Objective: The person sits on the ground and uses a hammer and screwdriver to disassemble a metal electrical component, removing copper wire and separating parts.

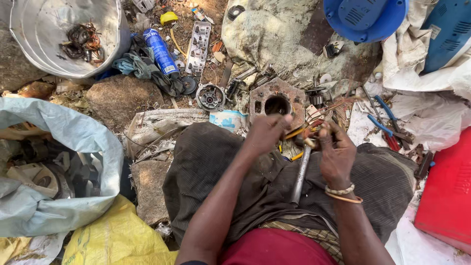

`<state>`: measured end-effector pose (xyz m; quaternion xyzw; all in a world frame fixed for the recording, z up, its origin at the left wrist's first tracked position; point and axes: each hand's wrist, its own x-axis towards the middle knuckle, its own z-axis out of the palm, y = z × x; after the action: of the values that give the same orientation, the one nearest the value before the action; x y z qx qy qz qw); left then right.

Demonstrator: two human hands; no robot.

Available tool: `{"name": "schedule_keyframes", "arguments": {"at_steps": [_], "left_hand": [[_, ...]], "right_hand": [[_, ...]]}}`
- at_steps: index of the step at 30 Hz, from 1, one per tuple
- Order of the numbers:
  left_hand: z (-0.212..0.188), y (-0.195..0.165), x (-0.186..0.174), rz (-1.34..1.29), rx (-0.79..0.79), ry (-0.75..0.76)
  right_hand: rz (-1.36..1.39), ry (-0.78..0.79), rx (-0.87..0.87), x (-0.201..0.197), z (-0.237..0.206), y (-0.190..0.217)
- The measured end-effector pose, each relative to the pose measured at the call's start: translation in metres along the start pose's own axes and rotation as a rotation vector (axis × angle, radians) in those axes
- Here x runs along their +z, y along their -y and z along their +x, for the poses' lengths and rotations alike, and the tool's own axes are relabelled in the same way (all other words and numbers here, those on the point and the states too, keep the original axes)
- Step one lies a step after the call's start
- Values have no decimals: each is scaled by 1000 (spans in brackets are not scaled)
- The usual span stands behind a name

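Grey steel, the rod (300, 174) lay across the person's lap, its long axis running nearly upright in the view, tilted slightly right, the top end pointing away from the body toward the rusty plate (276, 102) with a round hole. Above the rod's top end, the left hand (265, 133) was closed, pinching yellow and red wires (308, 128). Just right of the rod, the right hand (335, 156) was curled shut around the same wires. Blue-handled pliers (385, 121) lay well right of the rod.
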<state>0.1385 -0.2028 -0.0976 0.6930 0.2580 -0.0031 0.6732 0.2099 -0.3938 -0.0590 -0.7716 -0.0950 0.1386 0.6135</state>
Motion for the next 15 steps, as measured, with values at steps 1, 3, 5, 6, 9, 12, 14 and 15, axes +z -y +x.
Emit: {"name": "schedule_keyframes", "arguments": {"at_steps": [1, 3, 5, 6, 9, 12, 14, 15], "left_hand": [[-2, -6, -12, 21, -47, -60], [-8, -20, -38, 215, 99, -408], [-22, -35, -34, 314, 580, -514], [-28, -43, -31, 360, 826, -559], [-41, -63, 1, 720, 1061, -142], [-33, -70, 10, 868, 1026, -140], [-27, -68, 7, 986, 945, -140], [-25, -66, 5, 930, 940, -73]], "right_hand": [[32, -20, 10, -5, 0, 1], [-17, 12, -83, -15, 1, 4], [21, 47, -93, -21, 0, 6], [84, 73, -55, -22, 0, 7], [284, 148, 72, -27, -7, 14], [416, 230, 108, -34, -12, 25], [447, 267, 83, -39, -14, 31], [446, 276, 64, -43, -16, 33]]}}
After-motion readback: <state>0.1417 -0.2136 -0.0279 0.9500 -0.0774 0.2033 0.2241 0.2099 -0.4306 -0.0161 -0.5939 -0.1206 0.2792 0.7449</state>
